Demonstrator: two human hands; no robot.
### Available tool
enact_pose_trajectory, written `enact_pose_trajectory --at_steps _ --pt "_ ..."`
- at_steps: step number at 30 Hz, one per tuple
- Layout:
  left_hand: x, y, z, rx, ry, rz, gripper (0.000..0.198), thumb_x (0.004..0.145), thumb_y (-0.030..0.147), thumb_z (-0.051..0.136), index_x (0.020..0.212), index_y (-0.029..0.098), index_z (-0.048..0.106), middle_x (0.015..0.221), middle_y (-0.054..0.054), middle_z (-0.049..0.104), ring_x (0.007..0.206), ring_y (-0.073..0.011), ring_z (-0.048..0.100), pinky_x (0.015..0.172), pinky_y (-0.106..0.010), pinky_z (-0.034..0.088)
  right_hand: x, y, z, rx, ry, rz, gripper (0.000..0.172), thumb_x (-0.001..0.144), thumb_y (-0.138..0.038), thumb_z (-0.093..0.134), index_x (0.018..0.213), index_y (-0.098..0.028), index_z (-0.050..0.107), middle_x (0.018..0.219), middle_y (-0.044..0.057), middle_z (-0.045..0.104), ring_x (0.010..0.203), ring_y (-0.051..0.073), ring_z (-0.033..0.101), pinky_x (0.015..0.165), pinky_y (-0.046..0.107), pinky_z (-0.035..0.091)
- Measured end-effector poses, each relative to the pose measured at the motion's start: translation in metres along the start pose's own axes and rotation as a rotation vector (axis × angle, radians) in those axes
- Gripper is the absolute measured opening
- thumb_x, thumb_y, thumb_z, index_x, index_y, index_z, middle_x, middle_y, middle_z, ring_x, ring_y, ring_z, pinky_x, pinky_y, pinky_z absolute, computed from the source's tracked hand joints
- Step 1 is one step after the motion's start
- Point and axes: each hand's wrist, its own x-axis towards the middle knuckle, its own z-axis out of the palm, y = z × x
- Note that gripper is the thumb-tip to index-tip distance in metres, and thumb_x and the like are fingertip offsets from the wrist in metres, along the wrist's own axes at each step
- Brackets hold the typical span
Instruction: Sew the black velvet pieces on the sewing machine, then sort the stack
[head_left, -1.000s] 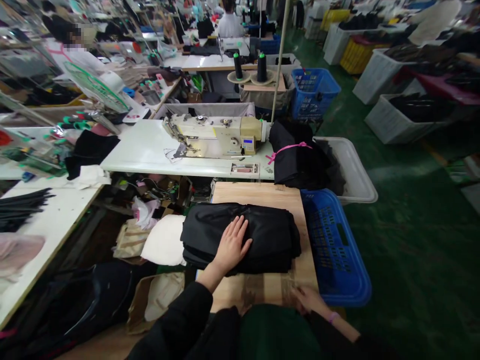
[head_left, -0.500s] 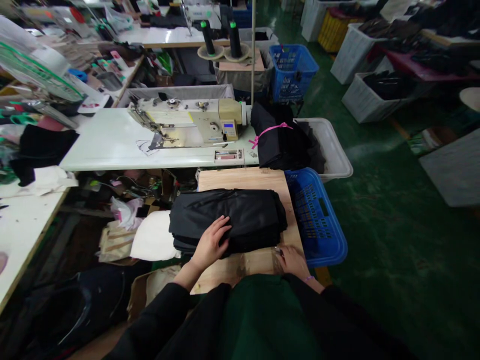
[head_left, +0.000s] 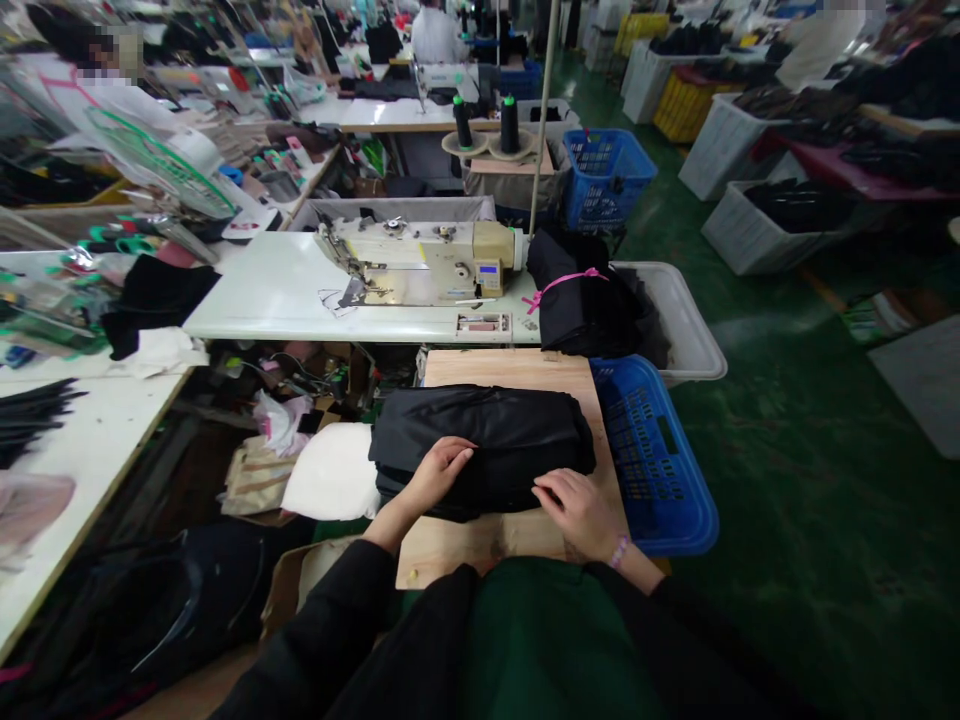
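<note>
A thick stack of folded black fabric pieces (head_left: 487,420) lies on a pale wooden board (head_left: 480,540) in front of me. My left hand (head_left: 442,470) rests at the middle of the stack, its thumb and fingertips brought together at the front edge of the top piece. My right hand (head_left: 577,508) is over the stack's front right corner. Its fingers are curled and closed together, and whatever they hold, if anything, is hidden. A beaded bracelet circles the right wrist.
Beyond the board stands a sewing machine (head_left: 420,255) on a white table (head_left: 255,290). A black bundle tied with pink ribbon (head_left: 577,300) sits at its right end. A blue basket (head_left: 652,450) is right of the board, and a white padded seat (head_left: 330,475) is left.
My right hand has risen from the board to the stack's front right corner. The left hand's fingers have drawn together at the fabric edge. My view has tilted up and turned left.
</note>
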Motion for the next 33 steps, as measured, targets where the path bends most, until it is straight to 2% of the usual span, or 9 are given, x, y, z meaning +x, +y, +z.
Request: enact_pose_trajectory --at_steps 4,7,14,18,21,23,27,29,33 --pt "0.002 0.002 -0.003 -0.061 -0.052 -0.051 0.035 0.094 0.034 0.045 0.087 0.018 0.075 0.106 -0.009 0.073 0.104 -0.0227 0.062 0.101 -0.039 0.046 0.030 -0.009 0.015 -0.066 0.015 -0.025 0.021 0.095 -0.017 0.055 0.114 -0.020 0.064 0.104 0.009 0.067 0.097 0.023 0.060 0.086 0.038 0.050" --pt "0.000 0.003 -0.001 -0.070 -0.070 -0.046 0.035 0.093 0.032 0.045 0.081 0.018 0.075 0.107 -0.009 0.073 0.104 -0.0231 0.062 0.101 -0.039 0.045 0.040 -0.008 0.025 -0.144 -0.052 -0.027 0.030 0.091 -0.016 0.060 0.121 -0.021 0.062 0.108 0.009 0.064 0.100 0.025 0.057 0.088 0.041 0.048" --pt "0.000 0.002 0.010 -0.062 0.018 -0.017 0.032 0.090 0.032 0.050 0.067 0.019 0.066 0.101 -0.009 0.072 0.098 -0.0229 0.062 0.097 -0.039 0.045 0.061 -0.012 0.033 -0.254 -0.171 -0.113 0.033 0.087 -0.012 0.064 0.119 -0.021 0.061 0.111 0.009 0.063 0.102 0.025 0.054 0.089 0.040 0.043" --pt "0.011 0.002 0.010 -0.076 0.086 -0.103 0.026 0.091 0.034 0.047 0.074 0.019 0.059 0.077 -0.003 0.064 0.078 -0.0191 0.059 0.080 -0.033 0.048 0.070 -0.010 0.031 -0.266 -0.207 -0.137 0.017 0.086 -0.011 0.064 0.099 -0.021 0.066 0.097 0.006 0.065 0.094 0.024 0.055 0.084 0.039 0.041" --pt "0.022 0.002 0.005 -0.119 0.131 -0.122 0.008 0.087 0.024 0.049 0.084 0.020 0.055 0.076 0.000 0.058 0.074 -0.0164 0.056 0.074 -0.029 0.047 0.071 -0.005 0.027 -0.255 -0.187 -0.099 0.011 0.086 -0.011 0.065 0.082 -0.021 0.063 0.086 0.005 0.065 0.088 0.024 0.055 0.081 0.038 0.040" --pt "0.025 0.004 0.000 -0.149 0.126 -0.089 0.008 0.082 0.016 0.050 0.087 0.020 0.054 0.080 0.001 0.058 0.077 -0.0156 0.057 0.077 -0.028 0.047 0.071 -0.001 0.025 -0.233 -0.164 -0.071 0.013 0.087 -0.011 0.064 0.079 -0.021 0.061 0.084 0.004 0.066 0.086 0.022 0.056 0.082 0.037 0.039" --pt "0.017 0.012 -0.010 -0.051 -0.055 0.046 0.008 0.083 0.022 0.056 0.090 0.020 0.060 0.092 -0.003 0.063 0.090 -0.0188 0.060 0.086 -0.031 0.048 0.074 0.005 0.023 -0.181 -0.105 -0.023 0.011 0.091 -0.013 0.060 0.083 -0.021 0.063 0.083 0.002 0.070 0.083 0.020 0.060 0.083 0.036 0.039" --pt "0.011 0.015 -0.012 0.076 -0.130 0.103 0.022 0.080 0.030 0.067 0.099 0.022 0.064 0.107 -0.006 0.064 0.101 -0.0229 0.061 0.092 -0.033 0.048 0.076 0.006 0.023 -0.162 -0.076 -0.006 0.013 0.094 -0.016 0.057 0.085 -0.022 0.064 0.083 0.003 0.070 0.081 0.020 0.061 0.083 0.037 0.040" --pt "0.011 0.015 -0.013 0.181 -0.087 0.094 0.018 0.088 0.026 0.057 0.101 0.022 0.068 0.106 -0.006 0.069 0.100 -0.0227 0.065 0.092 -0.033 0.050 0.070 0.002 0.023 -0.176 0.042 0.033 0.014 0.097 -0.020 0.051 0.102 -0.021 0.065 0.102 0.009 0.069 0.096 0.024 0.059 0.091 0.042 0.039"
